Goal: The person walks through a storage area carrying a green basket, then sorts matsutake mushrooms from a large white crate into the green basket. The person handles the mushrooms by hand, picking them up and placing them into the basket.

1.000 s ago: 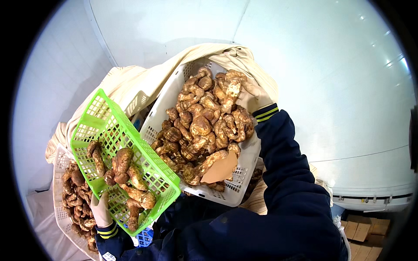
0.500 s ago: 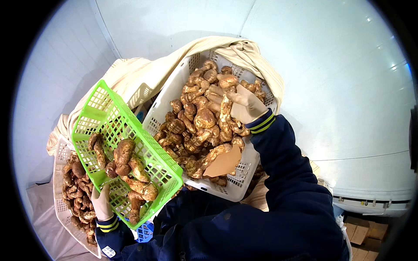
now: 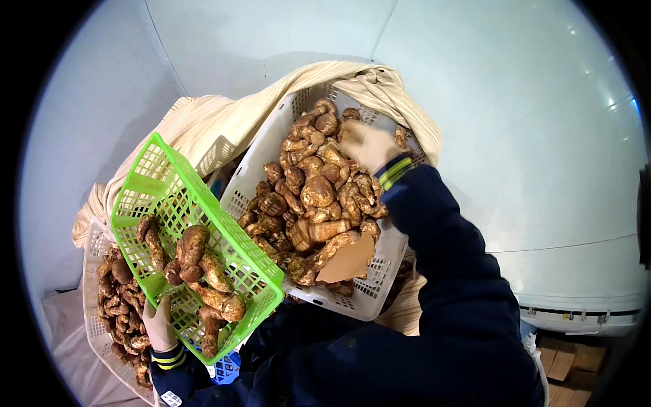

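My left hand (image 3: 159, 325), in a pale glove, grips the lower left rim of a bright green slatted basket (image 3: 234, 224). The basket tilts toward me and holds several brown, thick-stemmed mushrooms (image 3: 193, 251). My right hand (image 3: 369, 146), also gloved, is over the far right part of a white perforated crate (image 3: 261, 152). Motion smears its fingers, so whether it holds anything is unclear. Many similar mushrooms (image 3: 317, 191) fill this crate. A piece of brown cardboard (image 3: 349, 261) lies on those at the near end.
Left of the green basket, partly beneath it, is another white crate (image 3: 95, 315) of mushrooms. Cream striped cloth (image 3: 224, 115) drapes behind the crates. Part of a blue basket (image 3: 227, 370) shows under the green one. Pale walls (image 3: 508, 122) rise behind; wooden slats (image 3: 563, 359) are at the lower right.
My right hand has lifted off the mushrooms in the middle of the crate and moved slightly up and left. A thick striped stem now shows beside the cardboard. The green basket has barely moved.
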Tool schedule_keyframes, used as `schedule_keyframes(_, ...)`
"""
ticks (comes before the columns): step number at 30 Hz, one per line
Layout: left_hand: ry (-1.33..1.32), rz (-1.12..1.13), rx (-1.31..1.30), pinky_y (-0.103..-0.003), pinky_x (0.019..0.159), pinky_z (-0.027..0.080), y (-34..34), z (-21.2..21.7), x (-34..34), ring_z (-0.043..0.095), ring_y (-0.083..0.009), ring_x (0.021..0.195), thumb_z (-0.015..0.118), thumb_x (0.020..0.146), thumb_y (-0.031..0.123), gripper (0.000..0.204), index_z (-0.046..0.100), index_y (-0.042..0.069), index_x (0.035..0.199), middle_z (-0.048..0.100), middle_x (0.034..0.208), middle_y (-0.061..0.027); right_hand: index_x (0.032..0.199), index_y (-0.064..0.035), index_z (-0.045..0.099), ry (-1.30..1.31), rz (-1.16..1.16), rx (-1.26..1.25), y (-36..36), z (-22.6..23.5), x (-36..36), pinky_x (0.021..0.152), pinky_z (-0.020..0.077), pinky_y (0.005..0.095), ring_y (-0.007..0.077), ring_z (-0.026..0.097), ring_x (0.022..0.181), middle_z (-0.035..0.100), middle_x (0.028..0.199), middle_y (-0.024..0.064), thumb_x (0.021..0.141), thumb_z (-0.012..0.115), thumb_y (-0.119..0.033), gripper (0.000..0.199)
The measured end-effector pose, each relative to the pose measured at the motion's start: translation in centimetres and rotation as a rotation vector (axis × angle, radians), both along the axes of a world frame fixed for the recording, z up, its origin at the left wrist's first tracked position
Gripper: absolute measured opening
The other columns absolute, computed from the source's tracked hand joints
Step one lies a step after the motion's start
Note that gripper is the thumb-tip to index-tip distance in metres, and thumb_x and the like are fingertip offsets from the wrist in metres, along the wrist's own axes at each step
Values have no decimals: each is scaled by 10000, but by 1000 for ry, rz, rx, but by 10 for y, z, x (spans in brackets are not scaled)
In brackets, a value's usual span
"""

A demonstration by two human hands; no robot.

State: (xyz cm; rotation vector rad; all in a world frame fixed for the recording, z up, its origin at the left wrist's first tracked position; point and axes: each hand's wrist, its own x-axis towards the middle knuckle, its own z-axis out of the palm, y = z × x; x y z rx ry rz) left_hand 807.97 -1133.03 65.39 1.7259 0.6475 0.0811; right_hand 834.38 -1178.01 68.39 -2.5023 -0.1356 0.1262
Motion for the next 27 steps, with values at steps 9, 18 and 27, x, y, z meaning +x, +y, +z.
schedule_keyframes(9, 31, 20, 10, -242, 769, 438, 4, -3, -4, 550, -121, 858, 533, 874, 72, 313, 546, -34, 1168, 609, 991, -50, 1256, -22, 516, -68, -144, -542, -27, -50, 77, 972, 404, 387, 352, 568, 1076, 596, 1136, 243, 783, 673, -277, 560)
schedule_keyframes(18, -6, 33, -28, -246, 769, 447, 3, -4, -1, 556, -126, 861, 544, 871, 83, 317, 547, -33, 1167, 615, 998, -58, 1378, 13, 324, 361, 228, 1091, -66, 16, 4, 929, 472, 365, 250, 542, 1128, 521, 1254, 155, 889, 593, -237, 613)
schedule_keyframes(27, -41, 21, -20, -239, 703, 437, 1, -7, 0, 549, -112, 806, 537, 870, 85, 274, 571, -15, 1123, 613, 930, -33, 1324, 90, 385, 226, 76, 1310, -72, -8, -32, 839, 490, 267, 167, 593, 989, 586, 1165, 139, 884, 608, -66, 517)
